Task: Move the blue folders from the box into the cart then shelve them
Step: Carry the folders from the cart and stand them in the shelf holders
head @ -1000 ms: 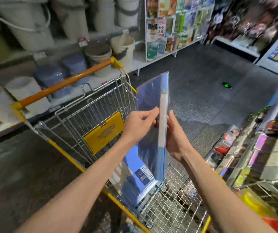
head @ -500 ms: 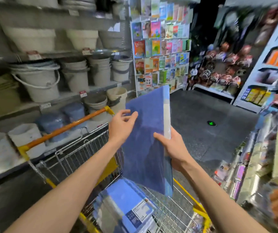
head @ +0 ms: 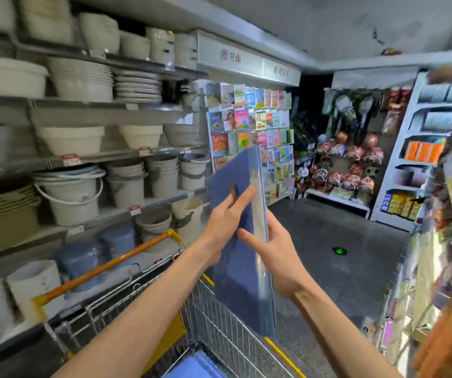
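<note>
Both hands hold one blue folder [head: 237, 296] upright in the air above the wire cart [head: 219, 331], its lower corner hanging just over the cart's right rim and its clear plastic-wrapped spine facing the right side. The right hand [head: 279, 257] grips the folder at the spine, about halfway up: the thumb lies across the blue cover and the fingers wrap round behind the spine. The left hand [head: 225, 222] rests on the front cover with its fingers nearly straight and pressed flat, the index finger reaching toward the spine; its thumb is not visible. More blue folders [head: 192, 369] lie flat in the bottom of the cart, showing at its near edge. The cart's orange handle [head: 110, 266] runs along its left side, next to shelves [head: 104, 115] stacked with pale buckets [head: 72, 197] and basins. Beyond the folder's top edge stands a rack of colourful books [head: 249, 118], and a green mark [head: 339, 251] shows on the dark floor past the cart's far end.
</note>
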`<action>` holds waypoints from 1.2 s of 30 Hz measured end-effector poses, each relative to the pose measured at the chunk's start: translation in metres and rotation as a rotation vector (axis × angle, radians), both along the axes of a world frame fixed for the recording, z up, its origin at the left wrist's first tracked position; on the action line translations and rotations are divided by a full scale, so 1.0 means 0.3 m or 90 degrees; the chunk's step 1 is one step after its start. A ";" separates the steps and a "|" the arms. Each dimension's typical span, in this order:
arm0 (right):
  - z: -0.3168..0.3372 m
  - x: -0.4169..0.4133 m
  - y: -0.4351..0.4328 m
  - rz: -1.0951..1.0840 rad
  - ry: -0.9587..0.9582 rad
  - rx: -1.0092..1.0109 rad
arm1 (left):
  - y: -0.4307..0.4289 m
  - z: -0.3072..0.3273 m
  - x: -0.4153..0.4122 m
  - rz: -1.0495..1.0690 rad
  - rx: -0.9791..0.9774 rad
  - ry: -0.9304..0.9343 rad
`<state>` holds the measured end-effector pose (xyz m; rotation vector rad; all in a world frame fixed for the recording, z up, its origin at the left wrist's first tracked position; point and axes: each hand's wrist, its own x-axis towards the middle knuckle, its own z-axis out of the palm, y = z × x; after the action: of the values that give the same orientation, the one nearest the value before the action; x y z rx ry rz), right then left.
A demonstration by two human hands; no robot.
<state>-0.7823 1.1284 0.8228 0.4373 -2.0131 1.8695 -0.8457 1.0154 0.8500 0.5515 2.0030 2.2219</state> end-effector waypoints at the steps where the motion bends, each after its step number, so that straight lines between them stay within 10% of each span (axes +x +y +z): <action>1: 0.017 0.008 -0.002 0.022 0.000 -0.003 | 0.002 0.011 0.009 -0.018 0.007 0.010; 23: 0.201 0.073 -0.052 0.025 0.044 -0.007 | -0.074 0.176 0.150 -0.169 0.323 -0.038; 36: 0.241 0.105 -0.062 -0.040 0.067 0.030 | -0.079 0.197 0.114 -0.214 0.295 -0.104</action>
<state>-0.7507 1.1097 0.8950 0.4692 -1.9819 1.7273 -0.8116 0.9918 0.9090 0.6635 1.2103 2.4128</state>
